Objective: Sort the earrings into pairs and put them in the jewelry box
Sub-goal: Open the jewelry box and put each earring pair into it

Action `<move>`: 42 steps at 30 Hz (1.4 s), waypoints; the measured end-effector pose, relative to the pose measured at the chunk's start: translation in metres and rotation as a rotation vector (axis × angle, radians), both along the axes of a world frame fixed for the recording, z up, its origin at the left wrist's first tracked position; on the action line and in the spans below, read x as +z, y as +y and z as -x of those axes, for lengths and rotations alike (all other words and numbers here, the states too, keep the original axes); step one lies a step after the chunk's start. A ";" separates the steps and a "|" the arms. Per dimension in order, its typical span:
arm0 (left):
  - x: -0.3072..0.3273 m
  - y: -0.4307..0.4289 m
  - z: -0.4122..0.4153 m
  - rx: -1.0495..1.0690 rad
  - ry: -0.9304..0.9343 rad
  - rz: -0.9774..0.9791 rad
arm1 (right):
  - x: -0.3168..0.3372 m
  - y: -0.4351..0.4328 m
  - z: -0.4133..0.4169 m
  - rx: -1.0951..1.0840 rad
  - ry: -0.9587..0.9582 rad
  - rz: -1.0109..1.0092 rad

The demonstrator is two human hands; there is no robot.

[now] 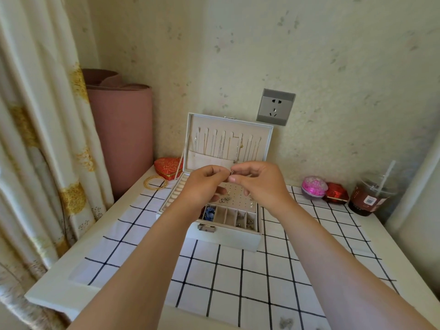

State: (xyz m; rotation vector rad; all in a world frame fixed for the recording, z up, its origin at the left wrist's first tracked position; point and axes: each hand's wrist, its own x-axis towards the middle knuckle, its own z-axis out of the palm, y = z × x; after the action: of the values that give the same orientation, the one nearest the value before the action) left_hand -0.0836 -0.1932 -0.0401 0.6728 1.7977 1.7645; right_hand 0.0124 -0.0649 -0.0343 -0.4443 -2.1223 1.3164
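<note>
A white jewelry box (228,236) stands open on the checked cloth, its lid upright with several thin necklaces hanging inside. My left hand (203,184) and my right hand (258,181) meet above the box and together pinch one small silver earring (231,172) between their fingertips. Below them, several small earrings (223,199) lie on the perforated earring panel. More silver earrings (248,222) sit in the front right compartments, and a blue piece (210,212) lies in a front left one. My left arm hides part of the ring-roll section.
A red heart-shaped box (167,167) and gold bangles (155,182) lie left of the jewelry box. At the right are a pink ball-shaped case (313,186), a red box (336,192) and a drink cup with a straw (371,195). A curtain hangs at the left.
</note>
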 end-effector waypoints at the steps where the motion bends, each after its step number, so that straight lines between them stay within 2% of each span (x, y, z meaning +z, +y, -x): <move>1: 0.000 0.000 0.000 0.002 0.001 0.000 | -0.001 0.001 0.001 -0.012 0.001 0.010; 7: -0.003 -0.001 -0.001 0.053 0.107 0.008 | -0.004 -0.004 0.003 -0.018 0.003 -0.021; 10: -0.006 -0.002 0.000 0.080 0.256 -0.001 | -0.005 -0.004 0.003 -0.023 0.001 -0.012; 14: -0.013 -0.005 0.005 -0.010 0.468 0.162 | -0.009 0.001 0.003 -0.092 0.027 -0.035; 18: -0.025 -0.008 0.012 0.037 0.926 0.437 | -0.021 0.007 0.001 -0.130 -0.213 -0.277; 20: -0.030 -0.007 0.015 -0.007 1.032 0.474 | -0.026 0.005 0.000 -0.152 -0.360 -0.440; 23: -0.034 -0.004 0.015 -0.073 1.088 0.492 | -0.026 -0.001 -0.002 -0.160 -0.443 -0.582; 31: -0.035 0.000 0.014 -0.159 1.114 0.533 | -0.025 0.000 -0.002 -0.103 -0.507 -0.719; 42: -0.038 0.000 0.015 -0.154 1.151 0.549 | -0.025 0.003 -0.009 0.036 -0.536 -0.717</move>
State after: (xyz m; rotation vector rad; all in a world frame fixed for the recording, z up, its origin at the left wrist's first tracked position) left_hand -0.0984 -0.1937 -0.0783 1.7026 2.6466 0.6427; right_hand 0.0219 -0.0617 -0.0590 -0.4766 -2.8543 0.3864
